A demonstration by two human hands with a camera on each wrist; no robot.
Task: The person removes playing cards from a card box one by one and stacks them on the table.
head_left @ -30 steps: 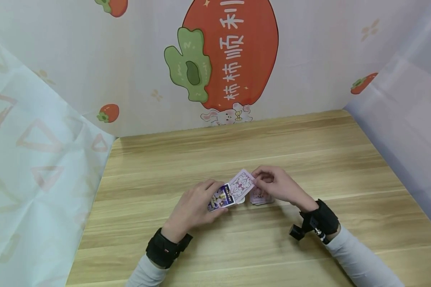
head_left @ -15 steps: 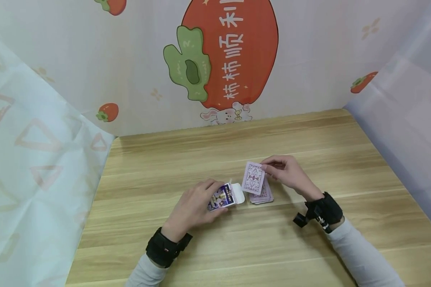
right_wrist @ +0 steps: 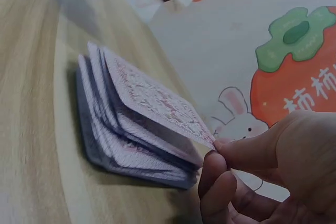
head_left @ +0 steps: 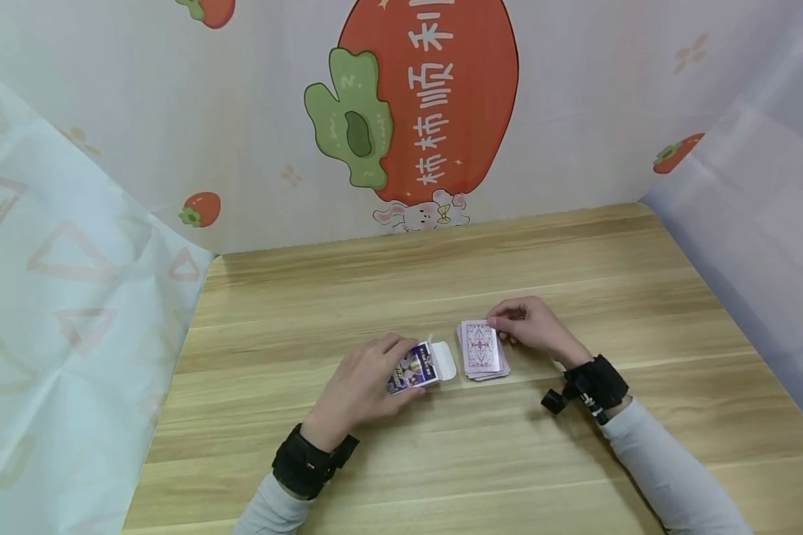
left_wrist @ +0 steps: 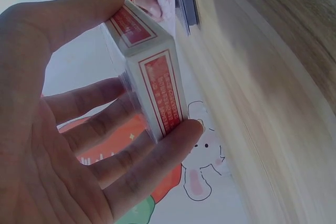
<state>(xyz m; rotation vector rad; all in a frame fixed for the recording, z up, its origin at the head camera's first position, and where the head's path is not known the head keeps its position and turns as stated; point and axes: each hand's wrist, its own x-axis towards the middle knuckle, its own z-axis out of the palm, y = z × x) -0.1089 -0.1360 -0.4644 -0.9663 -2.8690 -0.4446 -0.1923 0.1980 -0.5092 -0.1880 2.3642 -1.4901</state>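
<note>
My left hand grips a card box between thumb and fingers. The box's white flap hangs open toward the right; in the left wrist view, red-and-white printed sides of the box show. Between thumb and forefinger, my right hand pinches the corner of a playing card with a red-patterned back. That card lies over the pile of cards, its pinched corner slightly raised in the right wrist view. The pile is uneven, its edges not lined up.
A wood-grain table bears the pile and both forearms. Behind it hangs a white cloth printed with a large red persimmon and a rabbit. Further cloth borders the left side.
My right hand has drawn the card out of the box, carried it rightward and lowered it onto the pile. The left hand and box have stayed in place.
</note>
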